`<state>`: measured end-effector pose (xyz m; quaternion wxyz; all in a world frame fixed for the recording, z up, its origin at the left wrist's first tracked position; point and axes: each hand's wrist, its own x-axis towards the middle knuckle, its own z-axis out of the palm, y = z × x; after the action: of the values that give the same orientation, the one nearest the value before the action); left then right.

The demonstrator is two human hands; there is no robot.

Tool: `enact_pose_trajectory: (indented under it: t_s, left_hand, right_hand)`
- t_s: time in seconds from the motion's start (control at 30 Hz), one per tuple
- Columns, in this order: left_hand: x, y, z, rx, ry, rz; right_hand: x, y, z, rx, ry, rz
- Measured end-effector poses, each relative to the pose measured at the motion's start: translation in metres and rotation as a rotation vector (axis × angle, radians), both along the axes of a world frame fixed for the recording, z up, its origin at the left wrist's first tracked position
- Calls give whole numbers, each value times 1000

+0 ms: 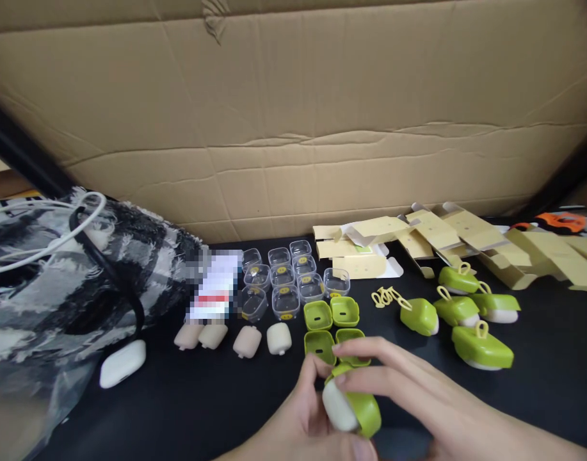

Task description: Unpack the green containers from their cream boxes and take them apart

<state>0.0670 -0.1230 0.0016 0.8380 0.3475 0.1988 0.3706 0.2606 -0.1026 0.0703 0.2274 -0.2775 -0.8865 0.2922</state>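
Observation:
Near the bottom centre, my left hand [300, 416] grips a small item with a green shell and a whitish body [351, 404]. My right hand [408, 384] presses its fingers on the green shell from the right, the fingertips at its top. Just beyond the fingers lie open green cups [317, 315] in two rows. Behind them stand several clear plastic cups [285, 301] with yellow stickers. Left of the green cups rest small cream and pinkish pieces [278, 338]. Several green-and-white items with loops [482, 347] sit at the right, near pale yellow rings [389, 297].
Flattened yellow cartons [434, 230] lie at the back right, beside an orange-handled tool [562, 222]. At the left are a shaggy black-and-white cloth [149, 256], a white cable [57, 240] and a white case [123, 363]. A cardboard sheet [283, 109] stands behind.

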Motion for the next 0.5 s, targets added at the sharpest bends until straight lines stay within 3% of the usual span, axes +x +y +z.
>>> enact_pose_trajectory:
  t_s: [0.2,0.33,0.5]
  left_hand:
    - [-1,-2,-8,44,177,-26]
    - [-1,1,-12,105,270,-38]
    - [-7,8,5,283,458,-47]
  right_hand:
    - [-3,-5,4,149,-43,63]
    - [-6,-6,8,4,-84,107]
    - [-12,-6,10,-56,-75,115]
